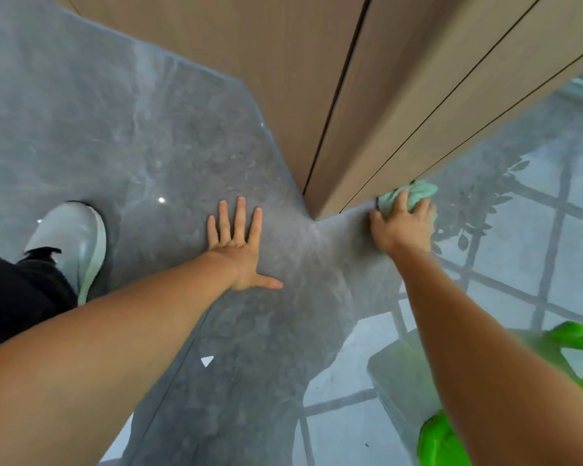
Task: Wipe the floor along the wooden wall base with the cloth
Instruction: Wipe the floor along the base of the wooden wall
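While left hand [238,245] lies flat, fingers spread, bracing on grey floor [148,129], right hand [403,227] clenches mint cloth [414,195], pressed at wooden wall base [401,156] just past corner. Base line runs up-right, away from right hand; likely next stroke follows it.

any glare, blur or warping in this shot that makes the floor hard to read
Head view: the glossy grey floor mirrors a window grid and foliage at right, with small bright glints near the white shoe; the wide lens bends the wooden wall base; the green object at lower right is smeared; the right hand on the cloth is slightly soft, the left hand sharper.
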A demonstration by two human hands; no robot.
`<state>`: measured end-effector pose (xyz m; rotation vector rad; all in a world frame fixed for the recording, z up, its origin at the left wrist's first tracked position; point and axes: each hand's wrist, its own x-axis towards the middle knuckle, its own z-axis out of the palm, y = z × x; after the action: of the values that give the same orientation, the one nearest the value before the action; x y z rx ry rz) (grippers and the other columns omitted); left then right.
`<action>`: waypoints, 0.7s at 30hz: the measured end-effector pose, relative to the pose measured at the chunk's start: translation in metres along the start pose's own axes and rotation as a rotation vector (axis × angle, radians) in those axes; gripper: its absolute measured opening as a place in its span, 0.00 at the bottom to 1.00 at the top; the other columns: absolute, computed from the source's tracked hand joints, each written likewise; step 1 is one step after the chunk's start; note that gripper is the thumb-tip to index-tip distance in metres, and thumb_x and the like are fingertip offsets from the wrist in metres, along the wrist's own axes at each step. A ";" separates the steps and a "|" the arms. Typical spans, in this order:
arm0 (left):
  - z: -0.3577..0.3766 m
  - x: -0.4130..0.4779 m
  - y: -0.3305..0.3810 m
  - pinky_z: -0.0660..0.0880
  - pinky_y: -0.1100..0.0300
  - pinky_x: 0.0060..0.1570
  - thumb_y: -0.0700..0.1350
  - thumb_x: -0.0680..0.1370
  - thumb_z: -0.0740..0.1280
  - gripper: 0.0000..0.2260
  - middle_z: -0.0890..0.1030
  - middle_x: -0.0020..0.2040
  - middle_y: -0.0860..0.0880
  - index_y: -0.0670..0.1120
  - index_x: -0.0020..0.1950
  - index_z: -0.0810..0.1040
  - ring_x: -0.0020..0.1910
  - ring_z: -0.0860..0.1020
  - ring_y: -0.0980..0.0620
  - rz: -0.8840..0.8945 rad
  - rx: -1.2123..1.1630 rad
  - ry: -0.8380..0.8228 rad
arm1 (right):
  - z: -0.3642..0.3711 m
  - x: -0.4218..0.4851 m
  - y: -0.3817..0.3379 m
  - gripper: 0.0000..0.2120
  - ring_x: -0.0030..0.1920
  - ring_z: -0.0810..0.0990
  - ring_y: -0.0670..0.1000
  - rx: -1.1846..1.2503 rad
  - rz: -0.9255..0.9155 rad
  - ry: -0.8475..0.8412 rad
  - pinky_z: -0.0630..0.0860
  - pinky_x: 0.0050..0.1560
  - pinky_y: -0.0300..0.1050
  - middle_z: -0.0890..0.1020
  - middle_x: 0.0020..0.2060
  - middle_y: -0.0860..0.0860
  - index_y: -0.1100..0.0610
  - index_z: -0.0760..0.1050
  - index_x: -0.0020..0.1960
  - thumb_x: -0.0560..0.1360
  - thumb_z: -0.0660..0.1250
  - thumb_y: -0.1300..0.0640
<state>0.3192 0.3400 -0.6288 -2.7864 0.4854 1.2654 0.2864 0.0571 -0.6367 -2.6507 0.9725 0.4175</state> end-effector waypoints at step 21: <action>0.012 0.004 -0.006 0.30 0.34 0.68 0.82 0.53 0.57 0.65 0.13 0.63 0.43 0.51 0.62 0.14 0.66 0.18 0.34 0.067 -0.011 0.088 | -0.004 -0.003 0.011 0.29 0.74 0.40 0.71 -0.061 0.010 0.096 0.41 0.74 0.66 0.43 0.76 0.67 0.55 0.48 0.77 0.80 0.54 0.49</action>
<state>0.3150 0.3469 -0.6400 -2.8676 0.5827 1.1647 0.2774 0.0497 -0.6341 -2.7438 1.0174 0.3299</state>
